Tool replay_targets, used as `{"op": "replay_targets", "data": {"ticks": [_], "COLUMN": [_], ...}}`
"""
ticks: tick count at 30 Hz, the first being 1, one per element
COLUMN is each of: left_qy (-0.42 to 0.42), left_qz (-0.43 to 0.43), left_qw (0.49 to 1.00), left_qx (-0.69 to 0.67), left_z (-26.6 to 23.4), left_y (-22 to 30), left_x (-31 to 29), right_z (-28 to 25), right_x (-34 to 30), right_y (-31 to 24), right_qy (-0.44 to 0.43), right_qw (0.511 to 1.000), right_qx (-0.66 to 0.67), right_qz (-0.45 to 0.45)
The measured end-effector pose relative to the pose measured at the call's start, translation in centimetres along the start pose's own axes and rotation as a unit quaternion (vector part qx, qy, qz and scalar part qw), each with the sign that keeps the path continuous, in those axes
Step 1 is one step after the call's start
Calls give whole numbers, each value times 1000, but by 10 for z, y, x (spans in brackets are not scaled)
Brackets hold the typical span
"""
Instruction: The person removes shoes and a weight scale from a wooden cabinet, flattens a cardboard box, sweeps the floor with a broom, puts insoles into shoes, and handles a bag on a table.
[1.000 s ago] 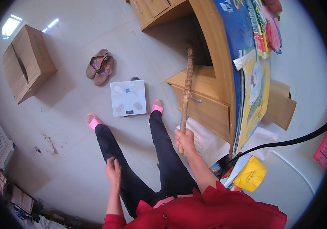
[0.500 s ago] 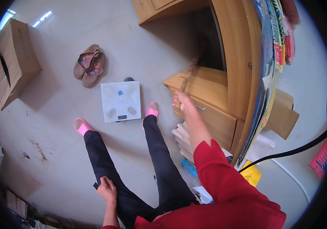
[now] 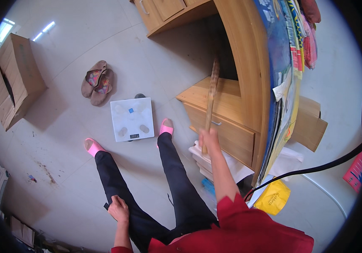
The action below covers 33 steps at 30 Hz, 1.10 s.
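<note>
- Far left, I see a cardboard box (image 3: 14, 80) lying on its side on the pale floor (image 3: 62, 168), its opening turned to the left.
- Next along, a pair of brown sandals (image 3: 97, 82) lies side by side, and just right of them sits a white bathroom scale (image 3: 132, 119), flat on the floor.
- My two feet in pink socks stand on either side of the scale's near edge, legs in black trousers running down toward me.
- My left hand (image 3: 119, 208) hangs low against my left thigh, forearm coming up from the bottom edge. The fingers are curled in together; something small and dark shows at the hand, but I cannot tell what it is or whether the hand holds it.
- My right arm, in a red sleeve, reaches forward and up, nearly straight. My right hand (image 3: 208, 140) is clamped in a fist around the lower end of a long brown stick (image 3: 211, 95).
- The stick's long axis runs almost straight up the picture, leaning slightly right; its far end points into the dark opening under the wooden desk (image 3: 248, 76). Its far tip is blurred.
- The stick passes over the top of a low wooden drawer unit (image 3: 227, 130) that stands beside the desk.
- Right of my arm, a yellow bag (image 3: 273, 197) lies on the floor near a black cable (image 3: 316, 168).
</note>
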<state>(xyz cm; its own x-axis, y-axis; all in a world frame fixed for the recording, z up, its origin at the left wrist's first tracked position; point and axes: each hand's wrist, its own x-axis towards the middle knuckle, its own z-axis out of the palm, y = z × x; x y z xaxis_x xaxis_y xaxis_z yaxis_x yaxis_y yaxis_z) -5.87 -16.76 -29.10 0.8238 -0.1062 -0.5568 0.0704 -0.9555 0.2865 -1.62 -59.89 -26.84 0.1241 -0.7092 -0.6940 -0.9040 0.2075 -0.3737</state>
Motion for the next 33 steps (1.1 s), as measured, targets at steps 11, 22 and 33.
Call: {"op": "replay_targets", "data": {"ticks": [11, 22, 33], "left_qy": [0, -25, -14], "left_qz": [-11, -31, -22], "left_qw": [1000, 999, 999], "left_qx": [-16, -16, -26], "left_z": [-2, 2, -1], "left_y": [9, 13, 14], "left_x": [1, 5, 10], "right_z": [-22, -5, -39], "right_x": [8, 90, 105], "right_y": [-23, -80, -127], "right_qy": [-143, -19, 0], "right_qw": [989, 996, 948], "right_qx": [-6, -68, -318], "right_qz": [39, -63, 16]}}
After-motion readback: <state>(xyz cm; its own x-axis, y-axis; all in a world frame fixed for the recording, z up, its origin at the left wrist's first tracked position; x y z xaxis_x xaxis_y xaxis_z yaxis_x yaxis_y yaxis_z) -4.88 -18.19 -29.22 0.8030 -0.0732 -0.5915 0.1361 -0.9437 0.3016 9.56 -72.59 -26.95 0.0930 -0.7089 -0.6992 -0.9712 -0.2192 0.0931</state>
